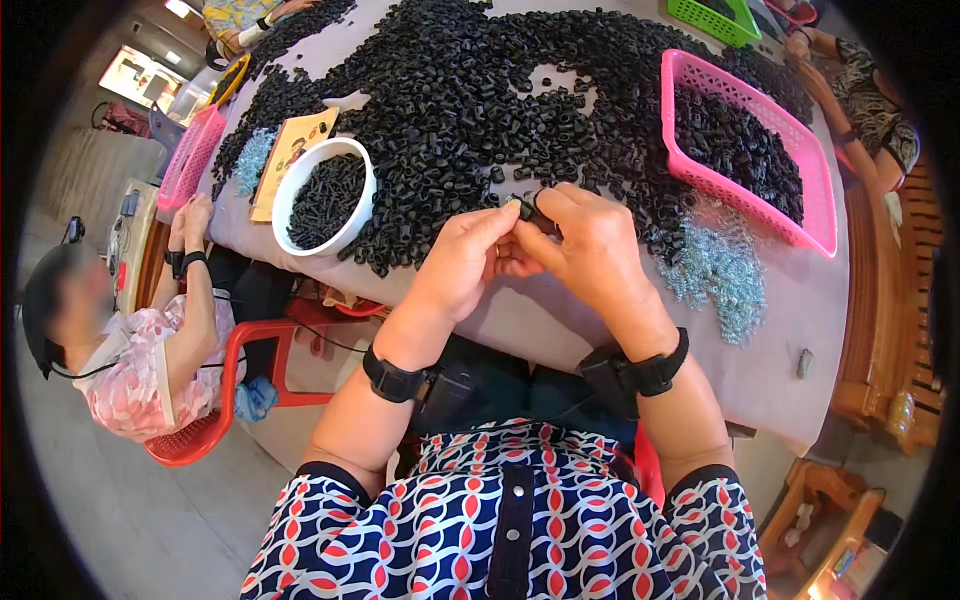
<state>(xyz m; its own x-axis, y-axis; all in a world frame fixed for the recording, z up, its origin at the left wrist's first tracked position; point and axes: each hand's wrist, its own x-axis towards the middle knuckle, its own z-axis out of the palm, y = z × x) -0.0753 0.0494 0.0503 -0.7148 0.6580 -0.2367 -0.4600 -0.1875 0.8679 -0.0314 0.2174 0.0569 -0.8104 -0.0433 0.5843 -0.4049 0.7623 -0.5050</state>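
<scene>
Over the near edge of the table, my left hand and my right hand meet. Thumbs and fingers of both are closed around a small black plastic piece, partly hidden by the fingertips. Just beyond them spreads a large heap of small black ring-like plastic parts. Left of my left hand is a white bowl holding thin black ridged pieces. To the right of my right hand lies a loose pile of small clear bluish pieces.
A pink basket of black parts stands at the right. A yellow printed card lies beyond the bowl, beside more clear pieces. One person sits on a red chair at left; other people work around the table.
</scene>
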